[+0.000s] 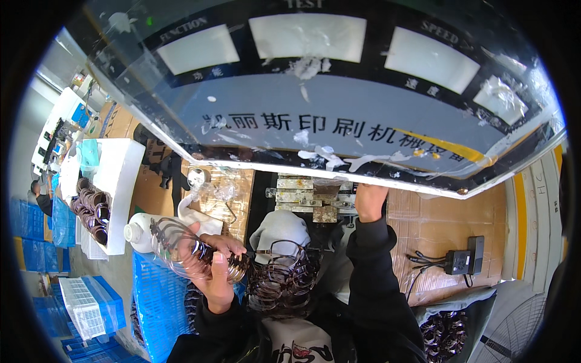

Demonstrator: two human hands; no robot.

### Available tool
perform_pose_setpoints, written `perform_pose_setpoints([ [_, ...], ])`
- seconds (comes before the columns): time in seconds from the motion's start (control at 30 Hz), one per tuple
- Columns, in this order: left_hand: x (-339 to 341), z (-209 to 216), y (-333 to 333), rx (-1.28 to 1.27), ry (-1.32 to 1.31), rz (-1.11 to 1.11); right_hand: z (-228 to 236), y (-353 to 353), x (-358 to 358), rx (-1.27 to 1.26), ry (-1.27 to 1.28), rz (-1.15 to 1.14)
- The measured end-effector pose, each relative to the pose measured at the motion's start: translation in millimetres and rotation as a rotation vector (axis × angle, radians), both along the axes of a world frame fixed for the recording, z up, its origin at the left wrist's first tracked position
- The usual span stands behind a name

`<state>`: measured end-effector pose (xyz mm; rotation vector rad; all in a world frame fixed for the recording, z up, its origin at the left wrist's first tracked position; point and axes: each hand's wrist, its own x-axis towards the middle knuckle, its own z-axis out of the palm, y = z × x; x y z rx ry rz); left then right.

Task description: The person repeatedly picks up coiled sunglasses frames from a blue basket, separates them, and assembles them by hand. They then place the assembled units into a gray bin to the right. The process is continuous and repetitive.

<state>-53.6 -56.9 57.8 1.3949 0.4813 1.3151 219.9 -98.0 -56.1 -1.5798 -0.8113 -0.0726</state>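
left hand (215, 275): grip clenched on stack of clear spectacle frames (181, 245) | right hand (369, 202): far, on machine fixture (308, 196), grip cannot tell | dark frames pile (281, 281) near

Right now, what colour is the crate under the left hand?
Blue, a slatted plastic crate, clearest in the head view, below the left hand.

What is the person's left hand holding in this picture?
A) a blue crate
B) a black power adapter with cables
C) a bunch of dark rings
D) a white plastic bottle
C: the left hand is closed around a bunch of dark rings, lifted above the blue crate, while the right hand reaches up to the metal fixture under the machine panel.
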Motion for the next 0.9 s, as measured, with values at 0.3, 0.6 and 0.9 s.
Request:
perform_pose_setpoints([
  [0.3,5.2,-8.1,-3.2,-0.101,-0.016,-0.093,-13.3,13.9,-8.8,0.094,-0.127,-0.109],
  [0.6,13.7,2.1,-4.9,-0.308,-0.225,-0.278,47.4,-42.4,-80.0,0.436,-0.193,0.323],
  [0.9,22.1,16.8,-8.3,-0.607,-0.261,-0.318,62.8,-78.5,-92.8,0.378,-0.455,0.327],
])
